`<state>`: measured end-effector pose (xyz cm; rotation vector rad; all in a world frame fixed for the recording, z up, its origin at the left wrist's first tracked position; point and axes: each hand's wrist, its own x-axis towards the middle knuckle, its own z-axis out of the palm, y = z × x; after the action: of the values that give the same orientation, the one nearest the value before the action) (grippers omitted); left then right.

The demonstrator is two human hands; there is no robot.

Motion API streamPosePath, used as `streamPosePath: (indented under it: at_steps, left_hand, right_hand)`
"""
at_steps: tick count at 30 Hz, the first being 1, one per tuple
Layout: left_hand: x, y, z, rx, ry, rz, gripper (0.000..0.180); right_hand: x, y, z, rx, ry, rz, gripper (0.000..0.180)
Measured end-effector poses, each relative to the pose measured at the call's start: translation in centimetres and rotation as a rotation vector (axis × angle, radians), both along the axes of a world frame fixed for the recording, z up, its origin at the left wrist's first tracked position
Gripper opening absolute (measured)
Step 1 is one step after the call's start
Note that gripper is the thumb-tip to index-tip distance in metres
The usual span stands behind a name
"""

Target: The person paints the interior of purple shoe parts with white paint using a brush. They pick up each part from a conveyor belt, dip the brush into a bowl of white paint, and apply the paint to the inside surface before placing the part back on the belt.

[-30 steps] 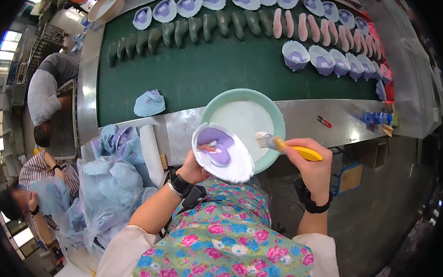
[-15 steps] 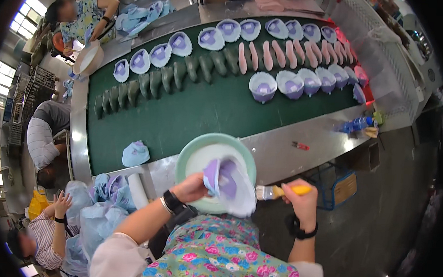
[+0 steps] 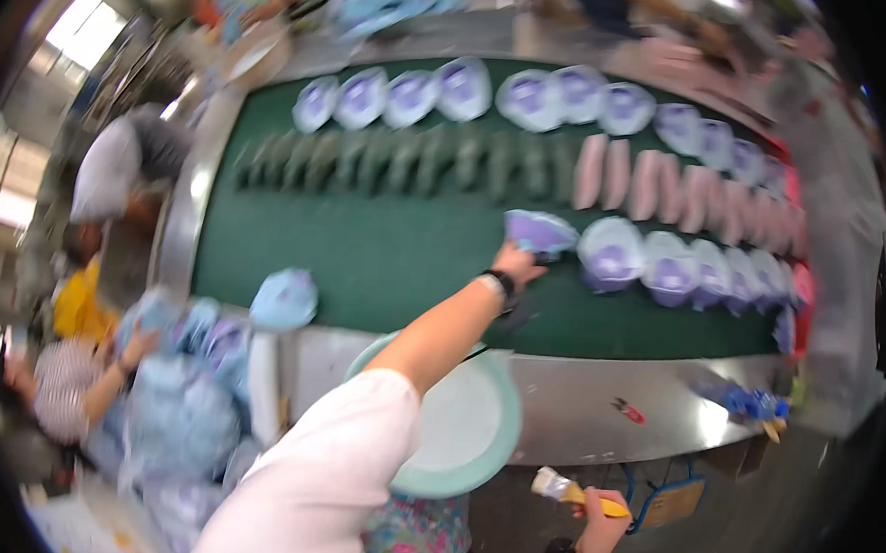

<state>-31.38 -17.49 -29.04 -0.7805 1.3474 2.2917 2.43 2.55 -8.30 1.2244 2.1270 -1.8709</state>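
Observation:
My left hand point(image 3: 517, 264) reaches far out over the green belt point(image 3: 384, 253) and grips a pale blue shoe upper with a purple lining point(image 3: 540, 232), holding it at the left end of a row of similar uppers point(image 3: 684, 269). My right hand point(image 3: 601, 513) is low by my lap, closed on a yellow-handled brush point(image 3: 577, 492) with white bristles. A round green-rimmed bowl of white glue point(image 3: 460, 423) sits on the metal edge below my left arm.
Rows of pale uppers point(image 3: 533, 96), green shoe forms point(image 3: 399, 159) and pink forms point(image 3: 658, 183) line the belt. A single upper point(image 3: 285, 298) lies at the belt's near left. Heaped blue uppers point(image 3: 172, 382) and seated people point(image 3: 86, 388) are at my left. A red tool point(image 3: 628, 410) lies on the metal ledge.
My left hand has carried the upper from above the glue bowl out onto the belt beside the row. My right hand with the brush has dropped lower.

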Motion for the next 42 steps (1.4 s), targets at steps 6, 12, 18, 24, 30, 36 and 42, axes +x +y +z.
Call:
streamPosePath:
  at_steps: [6, 12, 18, 24, 30, 36, 42]
  left_hand:
    - [6.8, -17.4, 8.0, -0.615, 0.201, -0.506, 0.057]
    - [16.4, -41.1, 4.4, -1.684, -0.602, -0.048, 0.064]
    - [16.8, -41.0, 6.5, -0.319, 0.13, 0.002, 0.041]
    - [20.9, -30.8, 22.2, -0.004, 1.025, -0.753, 0.028]
    - [23.4, -28.6, 25.1, -0.093, 1.22, -0.591, 0.028]
    - [28.1, -28.4, 24.5, -0.311, 1.012, -0.213, 0.028]
    - [31.9, -27.4, 24.3, -0.359, 0.787, 0.097, 0.027]
  right_hand:
    - [-3.9, -3.1, 4.6, 0.128, -0.162, 0.099, 0.021]
    - [-5.7, -8.2, 4.8, 0.015, 0.096, 0.189, 0.037]
    - [-8.3, -15.1, 6.0, 0.314, 0.091, 0.582, 0.022]
    - [-9.9, -25.0, 14.2, 0.178, 0.12, 1.089, 0.054]
    - [-6.6, -29.6, 18.0, 0.162, 0.089, 1.315, 0.033]
    - [-3.3, -27.6, 15.3, 0.19, 0.212, 1.128, 0.035]
    - [-2.2, -30.2, 15.9, 0.499, 0.386, 1.372, 0.044]
